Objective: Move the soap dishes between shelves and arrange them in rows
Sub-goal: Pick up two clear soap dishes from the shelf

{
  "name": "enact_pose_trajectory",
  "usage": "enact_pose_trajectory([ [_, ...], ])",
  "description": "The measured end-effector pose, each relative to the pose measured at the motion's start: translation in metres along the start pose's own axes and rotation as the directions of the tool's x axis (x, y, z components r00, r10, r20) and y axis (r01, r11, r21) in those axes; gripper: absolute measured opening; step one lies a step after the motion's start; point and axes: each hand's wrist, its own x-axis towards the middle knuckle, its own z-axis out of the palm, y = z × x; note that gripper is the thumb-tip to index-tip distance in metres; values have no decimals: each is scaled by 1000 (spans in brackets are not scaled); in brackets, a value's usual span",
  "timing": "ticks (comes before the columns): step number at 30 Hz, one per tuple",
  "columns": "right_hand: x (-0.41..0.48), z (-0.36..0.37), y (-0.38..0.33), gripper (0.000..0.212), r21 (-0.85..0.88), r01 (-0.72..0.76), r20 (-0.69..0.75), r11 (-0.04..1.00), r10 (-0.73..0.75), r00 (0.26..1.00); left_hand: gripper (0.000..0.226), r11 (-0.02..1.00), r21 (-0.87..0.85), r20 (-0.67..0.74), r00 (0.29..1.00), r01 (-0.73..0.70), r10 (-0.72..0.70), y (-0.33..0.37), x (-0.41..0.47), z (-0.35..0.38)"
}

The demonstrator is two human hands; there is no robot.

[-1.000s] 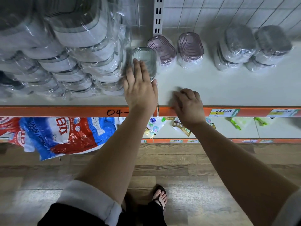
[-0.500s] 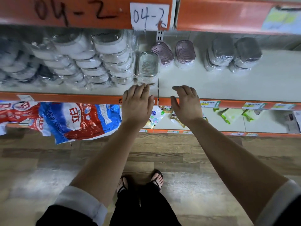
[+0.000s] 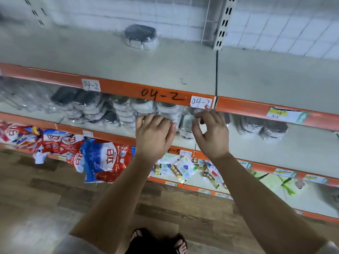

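Note:
My left hand (image 3: 155, 133) and my right hand (image 3: 212, 133) hover side by side in front of the middle shelf (image 3: 293, 151), both with loosely spread fingers and nothing in them. Behind them lie wrapped soap dishes: a big pile (image 3: 126, 111) to the left, a clear dish (image 3: 187, 123) between my hands, and two grey ones (image 3: 264, 128) to the right. One wrapped dark soap dish (image 3: 141, 37) stands alone at the back of the upper shelf (image 3: 91, 57).
The orange shelf edge marked 04-2 (image 3: 161, 95) runs just above my hands. Red and blue bags (image 3: 102, 158) and small packets (image 3: 183, 168) lie on the bottom shelf. An upright slotted post (image 3: 222, 24) rises at the back. My sandalled feet (image 3: 157, 241) stand on the wooden floor.
My left hand has let go of the clear dish and both hands have drawn back and lifted off the shelf. The view has tilted up, bringing the upper shelf into sight.

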Motion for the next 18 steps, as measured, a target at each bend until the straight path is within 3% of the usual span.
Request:
enact_pose_trajectory([
  [4,44,7,-30,24,59,112,-17,992,-111,994,34,999,29,-49,998,37,-35,-33,29,-17],
  [10,111,46,-52,25,46,152,54,987,-154,987,35,990,112,-28,996,82,-79,-101,64,-19],
  [18,200,124,-75,34,-16,92,222,996,-87,971,34,993,62,-32,994,104,-102,-214,126,2],
])
